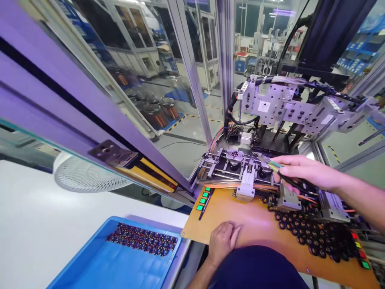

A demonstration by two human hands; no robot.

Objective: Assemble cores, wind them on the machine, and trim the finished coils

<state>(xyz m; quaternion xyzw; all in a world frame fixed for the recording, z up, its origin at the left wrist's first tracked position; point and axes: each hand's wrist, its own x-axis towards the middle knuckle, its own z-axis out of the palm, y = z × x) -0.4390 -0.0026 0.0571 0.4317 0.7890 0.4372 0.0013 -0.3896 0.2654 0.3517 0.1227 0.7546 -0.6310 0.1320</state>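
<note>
My right hand (296, 170) is closed around a pair of pliers (274, 164) with green and yellow handles. Their grey jaws reach left to the right-hand station of a metal fixture (247, 180). Whether the jaws grip anything is too small to tell. On the fixture's left station sits a small round wound part (235, 154). My left hand (221, 240) rests on the orange board (240, 216) near its front edge, fingers curled in, with nothing visible in them. Many black ring-shaped parts (320, 237) lie on the board to the right, below my right forearm.
A blue tray (99, 265) at lower left holds rows of small wound parts (141, 239). Green buttons (202, 200) and a black pen (206, 204) are on the board's left. A metal tooling head (282, 104) hangs above the fixture. A yellow light-curtain bar (156, 176) stands left.
</note>
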